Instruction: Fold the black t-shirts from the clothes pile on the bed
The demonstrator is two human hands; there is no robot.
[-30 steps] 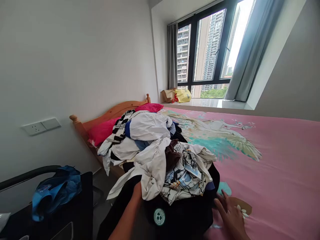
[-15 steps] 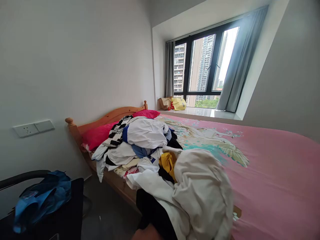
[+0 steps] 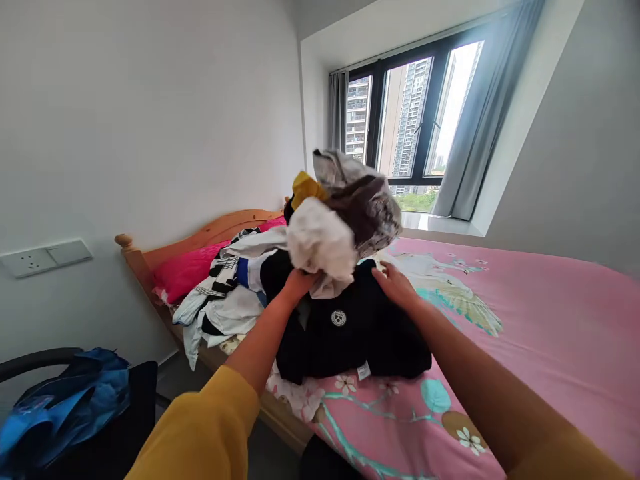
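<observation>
A bundle of clothes is raised above the bed, slightly blurred: a white garment (image 3: 320,240), a dark brown patterned garment (image 3: 370,207) and a mustard-yellow piece (image 3: 306,189). My left hand (image 3: 299,285) is at the lower end of the white garment, its fingers closed and partly hidden by the cloth. Below lies a black garment (image 3: 345,340) with a round white badge and a small label, spread on the pink bedsheet (image 3: 545,333). At its upper right edge is my right hand (image 3: 395,283), fingers stretched out and touching the black cloth.
More clothes (image 3: 227,310) are heaped at the left, near pink pillows (image 3: 187,272) and the wooden headboard (image 3: 210,230). A chair (image 3: 135,400) with a blue bag (image 3: 75,400) stands at lower left. Behind the bed is a window with grey curtains (image 3: 480,153).
The bundle of white and yellow clothes has moved from the near bed edge up and away, towards the heap. Both my forearms have come into view, and the black garment now lies exposed.
</observation>
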